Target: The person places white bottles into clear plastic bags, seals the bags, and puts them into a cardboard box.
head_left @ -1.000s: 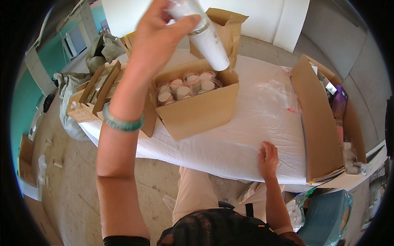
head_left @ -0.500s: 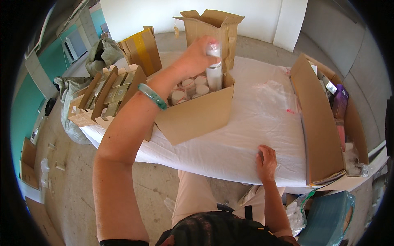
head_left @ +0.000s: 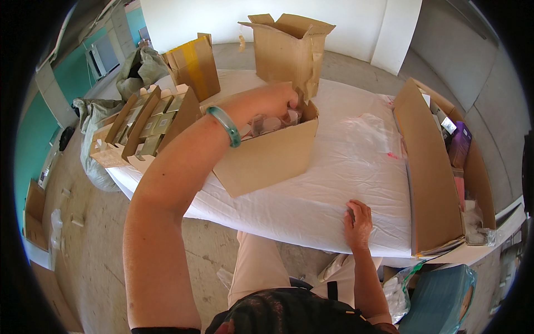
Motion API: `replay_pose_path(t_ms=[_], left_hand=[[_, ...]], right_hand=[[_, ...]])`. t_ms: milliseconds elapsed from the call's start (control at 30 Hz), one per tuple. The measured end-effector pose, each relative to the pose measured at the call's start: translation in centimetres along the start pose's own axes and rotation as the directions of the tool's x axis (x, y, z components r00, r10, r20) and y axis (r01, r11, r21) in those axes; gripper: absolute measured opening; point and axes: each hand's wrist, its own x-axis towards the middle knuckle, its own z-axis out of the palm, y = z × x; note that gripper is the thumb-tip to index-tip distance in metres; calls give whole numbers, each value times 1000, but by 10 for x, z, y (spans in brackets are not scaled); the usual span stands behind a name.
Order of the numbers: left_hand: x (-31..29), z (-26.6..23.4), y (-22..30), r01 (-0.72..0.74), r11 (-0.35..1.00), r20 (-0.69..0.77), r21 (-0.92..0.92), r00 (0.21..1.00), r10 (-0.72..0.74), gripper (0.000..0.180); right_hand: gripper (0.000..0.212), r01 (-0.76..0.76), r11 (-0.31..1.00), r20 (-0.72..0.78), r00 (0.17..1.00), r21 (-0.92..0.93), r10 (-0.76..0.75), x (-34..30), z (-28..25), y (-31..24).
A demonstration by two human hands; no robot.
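Observation:
My left hand (head_left: 288, 99), a green bangle (head_left: 223, 127) on its wrist, reaches into the open cardboard box (head_left: 270, 158) at the table's middle. Its fingers curl down over a clear-wrapped white cylinder (head_left: 291, 117) at the box's right end; the fingertips are mostly hidden. Several round tops of similar wrapped cylinders (head_left: 271, 124) show beside it, partly behind my forearm. Near the table's front edge, my right hand (head_left: 359, 224) rests on the white cloth (head_left: 289, 214). It is empty, with its fingers loosely bent and apart.
A tall open carton (head_left: 286, 58) stands behind. To the left are a yellow-taped carton (head_left: 194, 67) and trays of small gold boxes (head_left: 153, 131). Clear plastic film (head_left: 367, 131) lies right of the middle box, before a long carton (head_left: 436, 183) of mixed packages.
My left hand has moved down into the box with the wrapped white cylinder, which stood up above the rim before. My right hand stays in place on the cloth.

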Motion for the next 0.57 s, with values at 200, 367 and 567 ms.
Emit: replay_pose_path(t_ms=[200, 367, 567], left_hand=[[-37, -43, -3, -95, 994, -291, -51, 954, 76, 26], [-89, -61, 8, -134, 991, -462, 11, 878, 124, 24], [-149, -45, 37, -127, 992, -535, -4, 838, 105, 40]], right_hand=[[26, -2, 1000, 4, 1000, -1, 2, 0, 1, 2], [25, 3, 1000, -2, 1000, -11, -3, 1, 1, 2], [24, -15, 1000, 3, 1000, -15, 15, 0, 3, 0]])
